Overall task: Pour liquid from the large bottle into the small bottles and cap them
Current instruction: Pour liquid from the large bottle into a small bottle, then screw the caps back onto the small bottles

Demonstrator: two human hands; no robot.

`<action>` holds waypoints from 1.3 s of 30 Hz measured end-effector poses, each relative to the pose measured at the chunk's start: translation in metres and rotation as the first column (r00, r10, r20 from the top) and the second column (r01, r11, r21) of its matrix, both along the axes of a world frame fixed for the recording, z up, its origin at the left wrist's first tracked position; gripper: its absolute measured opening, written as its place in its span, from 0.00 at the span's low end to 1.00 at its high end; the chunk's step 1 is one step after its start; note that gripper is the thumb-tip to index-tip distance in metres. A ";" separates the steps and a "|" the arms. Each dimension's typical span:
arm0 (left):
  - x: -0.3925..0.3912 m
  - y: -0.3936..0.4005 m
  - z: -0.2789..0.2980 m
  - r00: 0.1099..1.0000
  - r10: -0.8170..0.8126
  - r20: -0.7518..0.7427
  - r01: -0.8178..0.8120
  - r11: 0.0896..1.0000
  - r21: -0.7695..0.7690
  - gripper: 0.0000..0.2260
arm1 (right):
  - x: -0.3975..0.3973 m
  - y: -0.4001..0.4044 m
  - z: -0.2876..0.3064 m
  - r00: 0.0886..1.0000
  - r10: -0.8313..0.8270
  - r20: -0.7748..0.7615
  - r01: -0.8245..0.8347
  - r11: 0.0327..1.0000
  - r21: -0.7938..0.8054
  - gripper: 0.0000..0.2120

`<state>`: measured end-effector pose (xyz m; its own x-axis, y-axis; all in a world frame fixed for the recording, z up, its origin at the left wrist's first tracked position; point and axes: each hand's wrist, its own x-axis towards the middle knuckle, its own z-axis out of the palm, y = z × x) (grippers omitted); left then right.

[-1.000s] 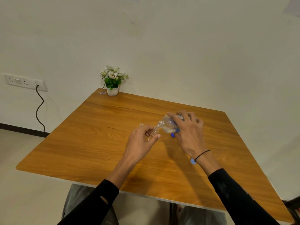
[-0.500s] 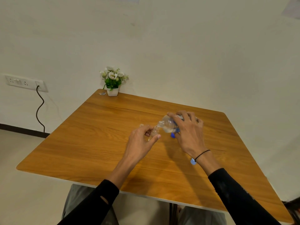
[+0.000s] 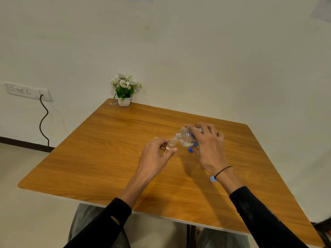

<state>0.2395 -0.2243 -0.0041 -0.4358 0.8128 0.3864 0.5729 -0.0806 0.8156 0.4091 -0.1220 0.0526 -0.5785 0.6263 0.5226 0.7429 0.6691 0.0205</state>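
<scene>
1. Pouring under way over the middle of the wooden worktop: large clear plastic bottle tipped on its side, neck down-left, mouth meeting the mouth of a small clear plastic bottle
2. Right hand wrapped over the large bottle's body from above, fingers curled round it, wrist raised, black band at the wrist
3. Left hand pinching the small bottle between thumb and fingers, steadying it upright on the worktop
4. Fill level in the small bottle too faint to tell; a second small clear bottle apparently just behind the left hand, its state unclear
5. Capping judged not yet begun: one blue cap lying on the worktop under the large bottle, a paler blue cap beside the right wrist
</scene>
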 end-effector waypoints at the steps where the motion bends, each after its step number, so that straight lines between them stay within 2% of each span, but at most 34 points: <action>1: 0.000 0.000 0.000 1.000 0.002 -0.003 -0.002 1.000 -0.001 0.12 | 0.000 0.000 -0.001 1.000 0.001 -0.004 -0.001 1.000 -0.008 0.39; 14: 0.000 -0.005 0.006 0.998 0.033 0.059 -0.034 0.999 0.021 0.14 | -0.006 -0.009 -0.015 0.997 -0.016 -0.073 0.009 0.995 -0.095 0.37; 16: -0.003 -0.006 0.005 0.997 0.047 0.059 -0.049 0.998 0.028 0.14 | -0.007 -0.010 -0.018 0.991 -0.008 -0.133 -0.012 0.989 -0.147 0.37; 21: -0.007 -0.011 -0.005 0.994 0.076 0.073 -0.074 0.997 -0.031 0.12 | -0.014 -0.006 -0.017 0.915 -0.042 -0.401 -0.106 0.935 -0.339 0.39; 26: -0.006 -0.015 -0.021 0.991 0.041 0.125 -0.027 0.993 -0.112 0.15 | -0.029 0.006 -0.033 0.844 -0.115 -0.523 -0.174 0.865 -0.471 0.37; 31: -0.006 -0.016 -0.031 0.989 0.013 0.148 0.011 0.988 -0.156 0.15 | -0.045 0.012 -0.047 0.825 -0.155 -0.544 -0.204 0.815 -0.543 0.33; 39: -0.007 -0.017 -0.041 0.976 -0.024 0.216 0.066 0.980 -0.188 0.14 | -0.059 0.021 -0.055 0.792 -0.192 -0.579 -0.256 0.757 -0.601 0.34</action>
